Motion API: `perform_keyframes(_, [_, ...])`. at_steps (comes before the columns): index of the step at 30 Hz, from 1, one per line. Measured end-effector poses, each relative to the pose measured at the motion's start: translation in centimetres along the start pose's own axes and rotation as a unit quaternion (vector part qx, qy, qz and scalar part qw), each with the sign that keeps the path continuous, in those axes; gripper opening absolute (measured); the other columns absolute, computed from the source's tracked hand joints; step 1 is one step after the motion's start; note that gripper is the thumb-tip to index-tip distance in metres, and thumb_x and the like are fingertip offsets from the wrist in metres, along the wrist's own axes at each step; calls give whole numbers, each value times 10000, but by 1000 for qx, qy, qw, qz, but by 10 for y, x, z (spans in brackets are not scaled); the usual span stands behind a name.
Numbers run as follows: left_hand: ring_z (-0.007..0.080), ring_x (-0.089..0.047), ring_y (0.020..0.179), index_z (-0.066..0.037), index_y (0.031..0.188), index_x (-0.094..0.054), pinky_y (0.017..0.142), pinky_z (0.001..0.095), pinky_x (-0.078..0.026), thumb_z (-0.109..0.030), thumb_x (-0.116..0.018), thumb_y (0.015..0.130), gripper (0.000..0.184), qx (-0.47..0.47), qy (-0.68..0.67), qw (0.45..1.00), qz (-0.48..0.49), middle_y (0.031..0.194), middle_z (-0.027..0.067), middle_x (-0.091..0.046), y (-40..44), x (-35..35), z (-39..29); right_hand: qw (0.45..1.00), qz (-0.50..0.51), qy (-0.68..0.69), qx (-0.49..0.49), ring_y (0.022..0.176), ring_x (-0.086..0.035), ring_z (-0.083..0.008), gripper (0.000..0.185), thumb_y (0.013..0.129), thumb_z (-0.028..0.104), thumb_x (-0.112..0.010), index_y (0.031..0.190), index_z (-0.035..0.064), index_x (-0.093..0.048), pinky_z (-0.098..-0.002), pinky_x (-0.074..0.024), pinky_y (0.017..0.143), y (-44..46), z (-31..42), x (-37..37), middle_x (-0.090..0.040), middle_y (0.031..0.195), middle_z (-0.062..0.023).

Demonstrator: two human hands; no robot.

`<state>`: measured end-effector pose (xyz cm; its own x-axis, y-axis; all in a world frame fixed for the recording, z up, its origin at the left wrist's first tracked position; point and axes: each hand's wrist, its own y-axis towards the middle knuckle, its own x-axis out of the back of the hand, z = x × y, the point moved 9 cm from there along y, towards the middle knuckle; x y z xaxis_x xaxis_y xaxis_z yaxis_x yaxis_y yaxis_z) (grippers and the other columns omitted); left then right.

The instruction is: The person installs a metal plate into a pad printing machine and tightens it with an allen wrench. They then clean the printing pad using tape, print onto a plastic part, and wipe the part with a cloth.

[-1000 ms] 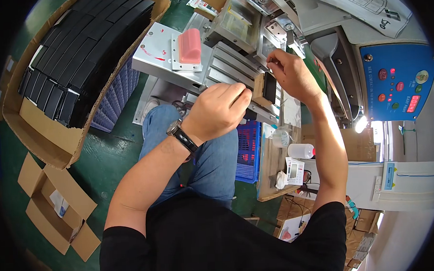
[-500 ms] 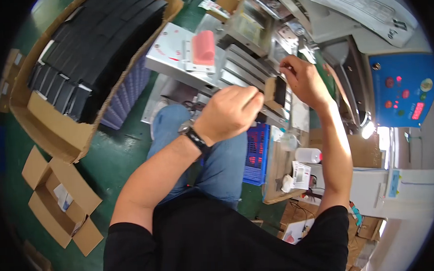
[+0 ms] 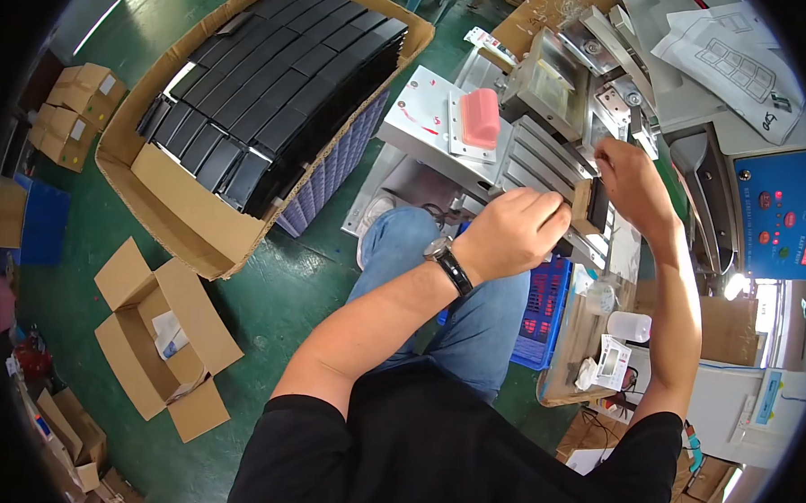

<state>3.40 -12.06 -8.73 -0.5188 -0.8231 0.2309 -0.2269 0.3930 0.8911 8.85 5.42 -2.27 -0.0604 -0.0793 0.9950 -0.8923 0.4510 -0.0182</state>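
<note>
My left hand (image 3: 517,233) is closed, its fingers curled at the near side of a small block (image 3: 584,206) with a tan side and a dark face. Whatever its fingertips hold, if anything, is hidden. On the block's other side my right hand (image 3: 636,186) is closed, thumb and fingers drawn together just above the dark face; I cannot make out anything in them. The block stands on a metal machine bed, beside grey slotted rails (image 3: 543,160). A pink pad (image 3: 480,118) sits on a white metal housing (image 3: 429,124) left of the rails.
At the left, a large carton (image 3: 180,203) holds stacked black parts. An open small carton (image 3: 155,334) lies on the green floor. A blue control panel (image 3: 770,213) stands at the right. Below the hands are a blue crate (image 3: 542,313) and a white bottle (image 3: 628,326).
The camera view has swung left, so the whole scene sits further right and lower. Both hands stay around the block with little visible shift relative to it.
</note>
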Motion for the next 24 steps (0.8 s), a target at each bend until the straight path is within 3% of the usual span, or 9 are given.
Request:
perform_keyframes(4, [216,-564,729,-33,1004,-656,709,325,-487,-79,-678,836,176,2,-16,1000,15,985,81,-613,0,1,2,982,-58,135,-120,679,-550,-170,65,938,25,-659,1000,12,-676,-303,-442,638,-21,-10,18,-668,816,-55])
perform_keyframes(9, [218,-568,735,-33,997,-654,710,323,-491,-69,-689,832,173,-6,-20,1000,-1,999,84,-620,1,4,1,956,-145,208,-149,691,-522,-114,91,944,5,-663,1021,10,-710,-251,-407,628,-52,-45,7,-655,832,-20])
perform_keyframes(14, [219,-579,749,-28,998,-654,718,328,-496,-55,-690,840,165,-7,-32,999,-4,1021,86,-628,10,0,-3,942,-204,212,-159,693,-520,-109,124,949,-10,-661,1047,4,-737,-241,-409,629,-71,-44,15,-662,864,-12])
perform_keyframes(17, [230,-608,772,-21,1022,-662,723,334,-508,-39,-695,832,194,-13,-55,998,14,1034,85,-640,14,-15,-8,946,-227,161,-169,676,-511,-119,152,934,-20,-677,1062,3,-755,-245,-419,627,-83,-62,21,-674,894,-25])
perform_keyframes(19, [238,-664,806,-32,1061,-693,734,334,-539,-10,-732,791,273,-2,-46,999,24,1120,73,-688,20,-17,-5,963,-233,49,-122,671,-530,-133,155,926,-17,-693,1062,8,-763,-248,-430,615,-88,-75,12,-701,923,-41])
perform_keyframes(22, [242,-677,825,-33,1082,-702,740,332,-543,0,-736,776,309,-15,-28,999,35,1117,73,-706,22,-21,-7,963,-202,31,-177,672,-578,-161,213,917,-22,-695,1111,27,-770,-284,-460,592,-103,-107,-18,-727,969,-63])
perform_keyframes(24, [251,-686,842,-32,1100,-710,749,330,-549,3,-742,780,323,-6,3,999,51,1116,75,-726,27,-23,-8,948,-307,-2,-82,671,-625,-197,292,915,-30,-694,1181,67,-769,-320,-486,581,-105,-77,-5,-742,967,-94])
